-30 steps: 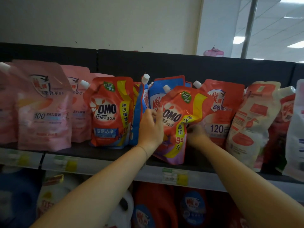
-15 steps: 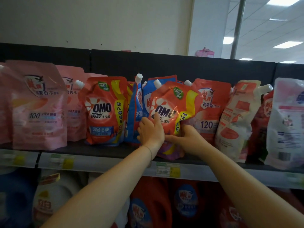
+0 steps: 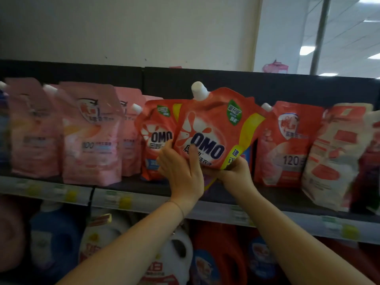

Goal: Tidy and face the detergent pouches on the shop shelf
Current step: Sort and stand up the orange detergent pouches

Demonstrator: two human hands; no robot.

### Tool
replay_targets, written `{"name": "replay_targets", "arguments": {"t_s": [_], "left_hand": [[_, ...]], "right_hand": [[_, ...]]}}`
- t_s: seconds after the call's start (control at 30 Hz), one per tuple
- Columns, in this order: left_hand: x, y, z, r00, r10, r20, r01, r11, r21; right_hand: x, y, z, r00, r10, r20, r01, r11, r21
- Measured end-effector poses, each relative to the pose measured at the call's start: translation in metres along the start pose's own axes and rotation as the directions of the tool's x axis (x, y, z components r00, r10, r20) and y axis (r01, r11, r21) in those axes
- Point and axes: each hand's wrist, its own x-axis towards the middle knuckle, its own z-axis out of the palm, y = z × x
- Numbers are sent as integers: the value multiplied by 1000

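Note:
A red OMO pouch point(image 3: 216, 128) with a white cap is lifted off the shelf, front facing me, in front of the row. My left hand point(image 3: 183, 171) grips its lower left corner, thumb across the logo. My right hand point(image 3: 236, 171) holds its lower right edge from underneath. A second OMO pouch point(image 3: 156, 130) stands on the dark shelf point(image 3: 267, 198) just to the left, partly covered by the held one. The blue pouches behind are almost hidden.
Several pink pouches point(image 3: 90, 136) stand at the left. A red 120 pouch point(image 3: 287, 145) and a pale pouch with its back outward point(image 3: 333, 153) stand at the right. Price tags line the shelf edge point(image 3: 115, 200). Detergent bottles point(image 3: 178, 256) fill the shelf below.
Both hands have lifted the leaning OMO pouch up and towards me, turning it upright. It now covers the blue pouches. The camera has moved closer and shifted left.

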Motion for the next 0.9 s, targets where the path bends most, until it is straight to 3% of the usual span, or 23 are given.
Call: {"name": "replay_targets", "arguments": {"t_s": [0.23,0.33,0.4,0.47,0.67,0.83,0.9], "left_hand": [[46,-43,-40,995,-100,-30,100,995,-12],[61,-63,-51,982,-187,1,187,980,72],[69,-75,-54,953,-293,76,284,952,118],[76,-85,-58,927,-342,154,321,936,145],[82,-93,-63,919,-343,197,278,915,293],[74,-80,-61,969,-240,59,201,904,377],[75,-73,-59,979,-203,1,188,908,375]], "right_hand": [[17,3,75,998,28,61,-25,998,-50],[25,13,99,989,107,98,-80,966,-247],[28,18,112,984,166,71,-122,901,-417],[28,22,123,979,201,20,-167,861,-480],[22,18,143,981,161,-105,-192,842,-504],[9,4,128,999,39,-25,-46,769,-638],[4,2,116,998,-26,-62,-19,781,-624]]}}
